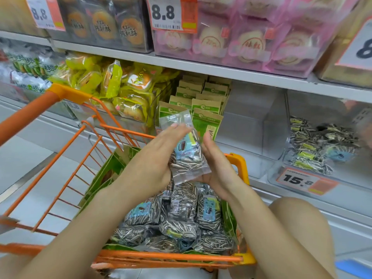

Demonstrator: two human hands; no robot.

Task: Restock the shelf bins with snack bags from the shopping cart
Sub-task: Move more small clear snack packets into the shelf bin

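While both palms sandwich 1 seed bag [188,156] above the cart [66,125], the left hand [155,158] and right hand [216,168] press flat, fingers straight, probably squaring it for the seed bin [322,150] at right, which is part full.

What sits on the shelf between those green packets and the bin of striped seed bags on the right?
In the head view, an empty clear bin lies between the green packets and the seed-bag bin.
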